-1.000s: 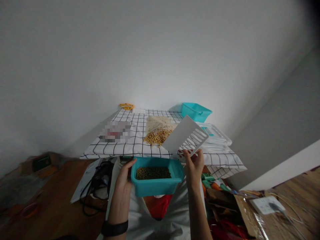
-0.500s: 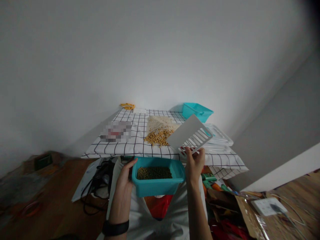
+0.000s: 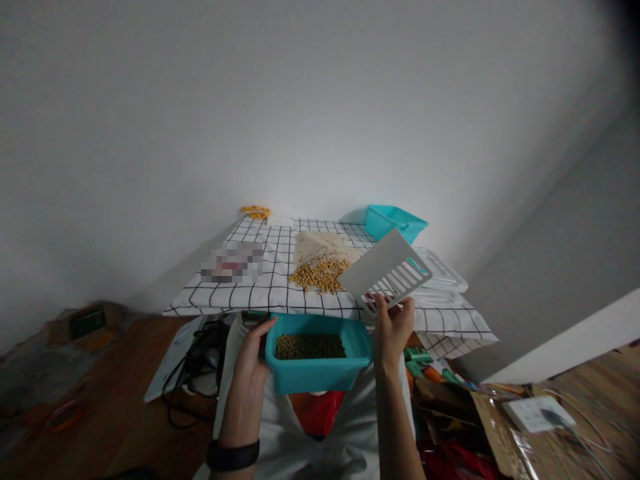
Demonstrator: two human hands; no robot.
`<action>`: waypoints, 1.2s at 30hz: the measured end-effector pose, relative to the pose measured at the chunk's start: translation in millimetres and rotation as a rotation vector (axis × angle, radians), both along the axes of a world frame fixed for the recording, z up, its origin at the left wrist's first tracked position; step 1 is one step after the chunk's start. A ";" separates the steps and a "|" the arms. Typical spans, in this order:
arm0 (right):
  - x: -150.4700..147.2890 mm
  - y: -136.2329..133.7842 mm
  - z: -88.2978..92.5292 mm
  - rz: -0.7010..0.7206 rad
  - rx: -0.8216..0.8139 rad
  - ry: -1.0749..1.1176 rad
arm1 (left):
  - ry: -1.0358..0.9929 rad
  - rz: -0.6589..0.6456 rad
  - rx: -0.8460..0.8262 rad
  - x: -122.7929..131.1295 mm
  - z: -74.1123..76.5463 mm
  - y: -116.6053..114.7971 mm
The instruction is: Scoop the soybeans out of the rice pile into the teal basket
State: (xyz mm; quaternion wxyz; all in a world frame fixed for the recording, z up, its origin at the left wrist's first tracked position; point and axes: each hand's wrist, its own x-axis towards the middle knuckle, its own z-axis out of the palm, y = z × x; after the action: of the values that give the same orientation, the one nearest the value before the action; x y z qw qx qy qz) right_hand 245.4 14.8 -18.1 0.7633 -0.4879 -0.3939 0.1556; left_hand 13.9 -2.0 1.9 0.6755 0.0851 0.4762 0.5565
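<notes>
A teal plastic bin is just below the table's front edge, with small dark green and yellowish beans inside. My left hand grips its left end, thumb over the rim. In my right hand, beyond the bin's right end, is a flat white slotted plastic board, tilted above the tabletop. Just left of the board, yellow soybeans lie loose on the checked cloth. Behind them lies a pale, see-through bag.
At the back right of the table stands another teal bin. Clear plastic lids are stacked at the right. A yellow item sits at the far left corner. Cables and a cardboard box are on the floor.
My right hand and the slotted board have shifted slightly to the right. The bin in my left hand has moved very little, also rightward.
</notes>
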 end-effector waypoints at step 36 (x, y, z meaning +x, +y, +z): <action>1.8 0.8 0.5 -0.080 -0.126 -0.111 | -0.006 -0.005 -0.028 2.7 5.9 1.0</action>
State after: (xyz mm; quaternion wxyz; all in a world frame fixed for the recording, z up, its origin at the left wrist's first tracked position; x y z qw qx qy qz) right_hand 247.2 15.6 -17.6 0.7139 -0.5580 -0.4050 0.1222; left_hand 16.6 -1.0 7.8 0.6794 0.0753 0.4816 0.5485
